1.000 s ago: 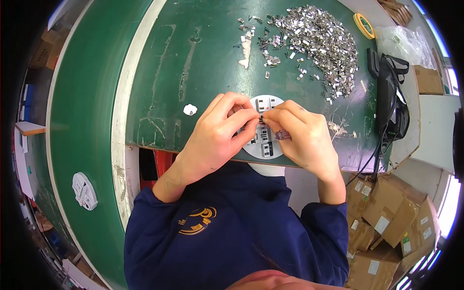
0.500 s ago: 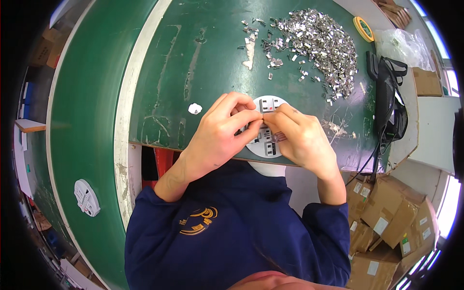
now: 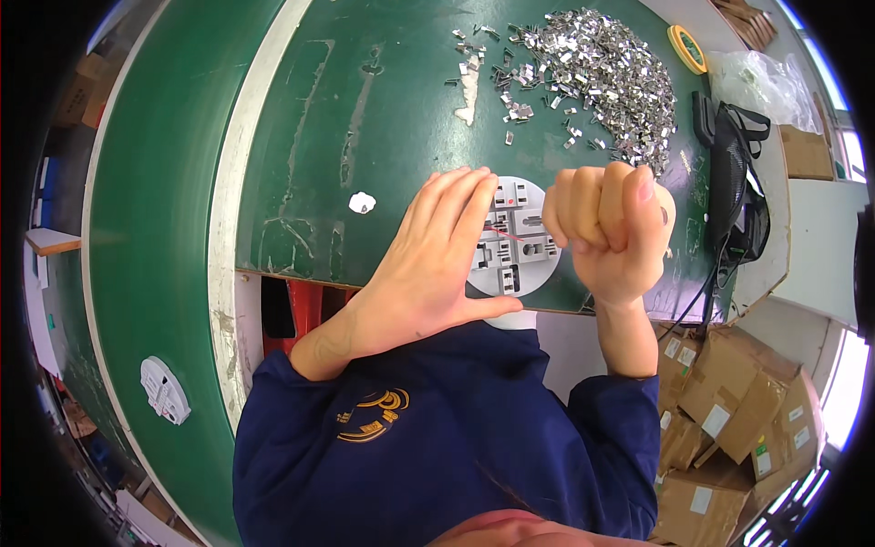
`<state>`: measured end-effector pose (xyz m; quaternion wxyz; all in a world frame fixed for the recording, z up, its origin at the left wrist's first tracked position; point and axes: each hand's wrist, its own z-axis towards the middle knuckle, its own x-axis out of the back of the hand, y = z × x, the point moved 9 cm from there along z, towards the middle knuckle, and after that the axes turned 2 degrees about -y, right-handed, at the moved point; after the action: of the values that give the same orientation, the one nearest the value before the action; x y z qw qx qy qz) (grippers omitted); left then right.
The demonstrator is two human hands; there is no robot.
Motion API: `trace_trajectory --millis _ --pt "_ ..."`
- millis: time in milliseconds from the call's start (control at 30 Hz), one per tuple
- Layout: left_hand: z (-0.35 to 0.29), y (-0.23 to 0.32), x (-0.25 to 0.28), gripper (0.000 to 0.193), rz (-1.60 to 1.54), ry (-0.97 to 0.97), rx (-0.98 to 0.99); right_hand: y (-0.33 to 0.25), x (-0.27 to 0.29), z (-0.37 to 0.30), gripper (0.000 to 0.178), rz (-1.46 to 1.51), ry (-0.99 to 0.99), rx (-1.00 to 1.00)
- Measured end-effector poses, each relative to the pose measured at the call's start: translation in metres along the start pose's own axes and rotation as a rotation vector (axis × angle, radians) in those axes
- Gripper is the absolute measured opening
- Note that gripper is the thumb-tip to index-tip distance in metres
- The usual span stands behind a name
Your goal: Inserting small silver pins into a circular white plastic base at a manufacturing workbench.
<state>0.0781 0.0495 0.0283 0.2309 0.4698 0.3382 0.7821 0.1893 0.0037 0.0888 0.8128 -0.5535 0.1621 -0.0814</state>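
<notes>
A round light-grey plastic base [image 3: 540,273] with raised blocks and slots lies near the front edge of the green table, between my hands. A thin red wire [image 3: 503,234] crosses its middle. My left hand [image 3: 433,242] is open, fingers stretched together along the base's left side, the thumb reaching past its near edge. Just right of the base, my right hand [image 3: 612,223] is raised and closed, fingers curled in and thumb on top. What it holds, if anything, is hidden by the fingers.
A heap of small metal clips [image 3: 606,77] spreads over the far right of the table, near a yellow tape roll [image 3: 686,50] and a black bag [image 3: 736,191]. A white scrap [image 3: 362,202] lies left. Another round base [image 3: 164,390] sits on the green belt. Cardboard boxes [image 3: 729,392] are stacked right.
My hands, pinched together over the base before, have come apart. The left has opened flat beside the base; the right has moved right and curled closed. More of the base shows.
</notes>
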Motion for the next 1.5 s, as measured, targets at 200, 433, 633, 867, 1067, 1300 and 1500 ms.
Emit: trace_trajectory --millis 200,433,633,867,1067,1300,1500 --pt "0.000 0.001 -0.005 0.107 0.081 -0.050 -0.006 0.008 -0.002 0.005 0.049 0.102 0.005 0.039" --pt "0.000 0.000 -0.005 0.106 0.088 -0.050 -0.001 0.015 -0.006 0.005 0.050 0.186 -0.032 0.037" --pt "0.000 0.000 -0.006 0.103 0.114 -0.054 -0.026 0.023 -0.007 0.005 0.051 0.183 -0.043 -0.010" --pt "-0.002 0.001 -0.004 0.102 0.124 -0.049 -0.023 0.029 -0.014 0.003 0.052 0.004 0.035 -0.053" --pt "-0.005 0.003 -0.004 0.101 0.114 -0.043 -0.037 0.016 0.009 0.011 0.044 0.323 -0.035 0.029" --pt "-0.005 -0.001 -0.005 0.107 0.115 -0.055 0.008 0.037 0.024 0.032 0.017 -1.189 -0.299 0.161" --pt "-0.005 0.001 -0.005 0.107 0.130 -0.069 0.002 0.046 0.031 0.029 0.018 -1.217 -0.284 -0.034"
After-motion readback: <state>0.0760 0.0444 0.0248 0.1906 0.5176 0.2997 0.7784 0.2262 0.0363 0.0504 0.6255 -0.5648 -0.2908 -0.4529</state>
